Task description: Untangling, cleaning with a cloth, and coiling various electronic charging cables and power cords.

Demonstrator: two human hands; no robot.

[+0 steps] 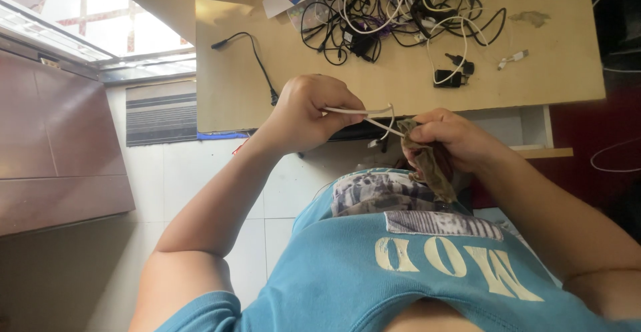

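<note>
Nearest the camera, the right hand (446,134) is closed around a brown cloth (427,162), its loose end hanging down over the blue shirt (374,272). The cloth is pinched around a white cable (364,113), seemingly to rub along it. The left hand (308,110) is closed on the cable's other stretch, pulling it taut between the two fists (a small loop shows in the middle). Both hands hover just in front of the wooden table (267,85). Farther back on the tabletop lies a tangle of black and white cables (394,12), with a single black lead (250,45) off to one side.
</note>
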